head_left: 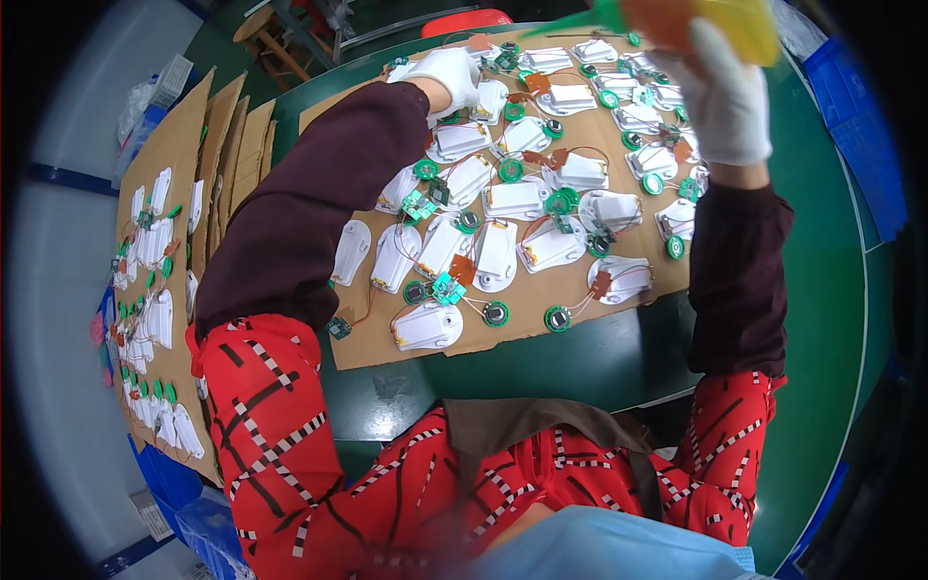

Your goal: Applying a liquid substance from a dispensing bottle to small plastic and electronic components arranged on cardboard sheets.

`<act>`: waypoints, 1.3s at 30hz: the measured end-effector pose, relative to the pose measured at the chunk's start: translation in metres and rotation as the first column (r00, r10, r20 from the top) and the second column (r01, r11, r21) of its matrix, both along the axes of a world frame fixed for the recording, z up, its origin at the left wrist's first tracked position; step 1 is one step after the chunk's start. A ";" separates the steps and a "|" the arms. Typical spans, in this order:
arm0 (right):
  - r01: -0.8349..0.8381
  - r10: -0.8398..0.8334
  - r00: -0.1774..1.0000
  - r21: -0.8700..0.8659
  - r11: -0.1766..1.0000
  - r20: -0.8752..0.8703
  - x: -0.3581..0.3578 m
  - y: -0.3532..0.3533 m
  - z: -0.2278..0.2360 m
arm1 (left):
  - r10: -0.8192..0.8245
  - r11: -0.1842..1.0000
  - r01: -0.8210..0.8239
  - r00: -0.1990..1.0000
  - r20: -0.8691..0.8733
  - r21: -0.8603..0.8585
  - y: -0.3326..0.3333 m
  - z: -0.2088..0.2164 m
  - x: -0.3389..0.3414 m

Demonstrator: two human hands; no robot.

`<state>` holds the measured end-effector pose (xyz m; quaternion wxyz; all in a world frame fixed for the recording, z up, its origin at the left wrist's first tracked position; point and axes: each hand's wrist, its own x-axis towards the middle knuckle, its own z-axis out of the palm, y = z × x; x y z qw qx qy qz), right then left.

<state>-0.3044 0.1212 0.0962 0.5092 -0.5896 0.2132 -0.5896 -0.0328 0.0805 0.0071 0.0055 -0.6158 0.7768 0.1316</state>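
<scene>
My left hand (450, 77), in a white glove, reaches to the far left part of a cardboard sheet (372, 338). Its fingers are curled down among white plastic housings (491, 101) and wired parts; what they grip is hidden. Raised at the far right, my gloved right hand (727, 101) is wrapped round a yellow and orange tool (749, 27) with a tapered green tip (580, 19). This tool is blurred and cut off by the upper edge. Under it lie more housings, wired to round green-rimmed parts (652, 184) and small green circuit boards (418, 205).
The cardboard rests on a dark green table (599, 358). At left, upright cardboard sheets (198, 242) stand beside another board (203, 425) bearing similar parts. Blue bins (851, 106) line the right side. A red stool (466, 21) and wooden stool (253, 27) stand beyond.
</scene>
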 end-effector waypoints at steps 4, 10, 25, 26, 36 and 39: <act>0.033 0.031 0.878 -0.125 0.992 0.477 -0.017 0.005 0.033 | -0.046 0.995 0.053 0.995 0.089 -0.080 0.010 0.009 -0.005; -0.156 0.284 0.827 -0.289 0.945 0.485 -0.125 0.020 0.048 | -0.059 0.971 0.119 0.959 0.278 -0.206 0.018 0.033 -0.012; -0.060 -0.093 0.718 0.195 0.979 0.690 -0.181 0.023 -0.098 | -0.110 0.969 0.179 0.929 0.352 -0.169 0.035 0.061 -0.098; -0.056 -0.095 0.715 0.191 0.980 0.692 -0.188 0.020 -0.103 | -0.122 0.974 0.179 0.930 0.346 -0.136 0.033 0.062 -0.103; 0.171 -0.240 0.830 0.178 0.969 0.503 -0.161 -0.001 -0.047 | -0.075 0.986 0.109 0.965 0.250 -0.126 -0.051 0.026 -0.095; 0.115 -0.132 0.816 0.066 0.991 0.562 -0.145 -0.016 -0.019 | -0.041 0.988 0.078 0.965 0.260 -0.132 -0.079 -0.003 -0.087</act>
